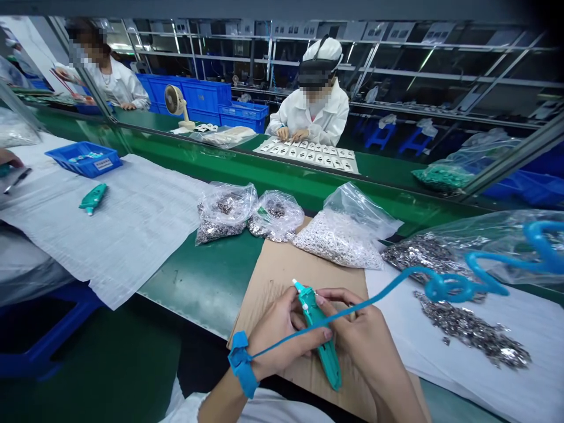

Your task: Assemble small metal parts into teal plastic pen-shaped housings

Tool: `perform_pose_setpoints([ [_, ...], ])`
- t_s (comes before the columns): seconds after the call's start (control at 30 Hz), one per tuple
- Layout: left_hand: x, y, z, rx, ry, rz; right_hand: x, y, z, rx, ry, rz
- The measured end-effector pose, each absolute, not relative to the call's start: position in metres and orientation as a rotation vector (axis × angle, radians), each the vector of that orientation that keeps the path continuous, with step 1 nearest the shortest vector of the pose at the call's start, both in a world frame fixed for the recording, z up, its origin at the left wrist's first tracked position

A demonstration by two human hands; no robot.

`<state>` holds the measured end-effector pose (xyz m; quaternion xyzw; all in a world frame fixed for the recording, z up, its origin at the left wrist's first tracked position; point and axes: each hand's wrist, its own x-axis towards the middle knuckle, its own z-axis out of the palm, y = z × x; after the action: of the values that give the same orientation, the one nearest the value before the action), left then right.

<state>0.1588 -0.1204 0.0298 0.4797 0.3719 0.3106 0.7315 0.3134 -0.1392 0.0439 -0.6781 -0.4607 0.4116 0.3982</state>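
Note:
Above a brown cardboard sheet [259,282], my left hand [282,335] grips a long teal plastic housing with a white tip [328,358] around its middle. The housing is tilted, its tip pointing away from me. A blue wrist strap [243,364] with a coiled blue cord [396,279] is on my left wrist; the cord crosses in front of both hands. At the housing's upper right side, my right hand [361,320] closes its thumb and fingers on it. Whether a small part is also between those fingers is hidden.
Bags of small metal parts [224,214] and a bag of white parts [341,238] line the back. Loose metal pieces [476,329] lie on white sheeting at right. Left are a blue tray [83,158] and another teal housing [93,198]. A co-worker [312,106] sits opposite.

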Motion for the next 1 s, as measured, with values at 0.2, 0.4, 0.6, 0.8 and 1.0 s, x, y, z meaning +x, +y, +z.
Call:
perform_pose_setpoints([
  [0.2,0.154,-0.121,0.033,1.135,0.845,0.655,0.315,-0.141,0.041,-1.704,-1.137,1.083],
  [0.4,0.151,-0.121,0.039,1.187,0.829,0.69,0.313,-0.139,0.034,-1.68,-1.12,1.044],
  [0.6,0.151,-0.12,0.039,1.135,0.786,0.648,0.313,-0.14,0.033,-1.651,-1.14,1.035],
  [0.8,0.15,-0.12,0.039,1.122,0.791,0.651,0.316,-0.141,0.032,-1.662,-1.15,1.077],
  [1.0,0.148,-0.118,0.041,1.091,0.742,0.634,0.318,-0.138,0.027,-1.615,-1.096,1.09],
])
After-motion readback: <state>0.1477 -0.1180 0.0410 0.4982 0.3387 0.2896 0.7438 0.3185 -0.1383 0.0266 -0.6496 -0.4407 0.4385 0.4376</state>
